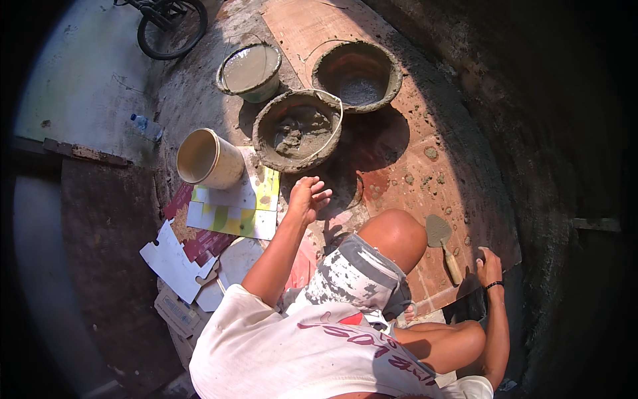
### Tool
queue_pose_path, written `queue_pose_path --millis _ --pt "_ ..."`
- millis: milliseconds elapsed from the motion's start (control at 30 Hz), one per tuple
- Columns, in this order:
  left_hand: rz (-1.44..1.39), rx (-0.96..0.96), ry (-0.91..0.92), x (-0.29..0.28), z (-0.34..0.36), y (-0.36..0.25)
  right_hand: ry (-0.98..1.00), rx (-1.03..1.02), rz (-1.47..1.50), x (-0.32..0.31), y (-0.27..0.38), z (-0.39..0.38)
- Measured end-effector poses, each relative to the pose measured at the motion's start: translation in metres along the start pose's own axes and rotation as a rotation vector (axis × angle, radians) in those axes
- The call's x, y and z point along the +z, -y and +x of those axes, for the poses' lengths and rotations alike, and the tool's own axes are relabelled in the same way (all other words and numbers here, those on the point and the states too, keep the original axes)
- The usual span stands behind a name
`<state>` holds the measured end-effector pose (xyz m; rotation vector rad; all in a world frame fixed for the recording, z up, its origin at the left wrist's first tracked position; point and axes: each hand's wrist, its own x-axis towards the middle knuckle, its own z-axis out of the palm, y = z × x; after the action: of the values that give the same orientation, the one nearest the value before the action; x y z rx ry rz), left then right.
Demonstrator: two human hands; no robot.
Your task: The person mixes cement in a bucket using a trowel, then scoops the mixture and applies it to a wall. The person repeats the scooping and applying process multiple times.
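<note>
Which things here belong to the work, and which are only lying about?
Likely for the work:
trowel, beside the right hand
bucket of grey mix, near the left hand
bucket of grey liquid
rightmost bucket

Likely just lying about:
bicycle
plastic bottle

1. Grey mortar (292, 136) matches its grey-crusted bucket (266, 154); the wire handle (342, 112) is white.
2. A trowel (437, 231) pairs a grey blade with a tan grip (453, 266).
3. The person wears a white shirt (279, 339) with maroon lettering (and one bright red patch (352, 320)), grey-blotched white shorts (345, 272) and a black bracelet (494, 284).
4. A cream tub (229, 165) contrasts with a white sheet (226, 221) blocked in yellow and green.
5. Grey spots speckle reddish-brown boarding (425, 139).
</note>
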<state>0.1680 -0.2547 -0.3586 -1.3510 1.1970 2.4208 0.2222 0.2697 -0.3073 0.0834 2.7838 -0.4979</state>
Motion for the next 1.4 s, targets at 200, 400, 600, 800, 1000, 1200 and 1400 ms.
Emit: queue_pose_path --millis 200,400,600,800,1000,1200,1400 --pt "-0.061 0.127 -0.205 -0.036 0.009 -0.024 0.042 0.006 -0.087 0.017 0.013 0.021" --pt "-0.251 0.413 -0.632 -0.131 0.001 -0.134 0.043 0.002 -0.028 0.043 -0.028 -0.002" --pt "0.389 0.716 -0.925 -0.166 0.027 -0.178 0.082 0.057 0.012 0.094 -0.046 -0.036" --pt "0.761 0.737 -0.980 -0.237 0.083 -0.176 0.120 0.118 0.065 0.113 -0.029 -0.040" --pt "1.027 0.798 -0.985 -0.223 0.080 -0.144 0.122 0.173 0.015 0.120 -0.034 -0.037" --pt "1.274 0.767 -1.006 -0.238 0.081 -0.150 0.079 0.238 0.244 0.108 -0.024 -0.042" --pt "1.374 0.650 -0.855 -0.246 0.061 -0.149 -0.019 0.238 0.371 0.115 -0.020 -0.066"
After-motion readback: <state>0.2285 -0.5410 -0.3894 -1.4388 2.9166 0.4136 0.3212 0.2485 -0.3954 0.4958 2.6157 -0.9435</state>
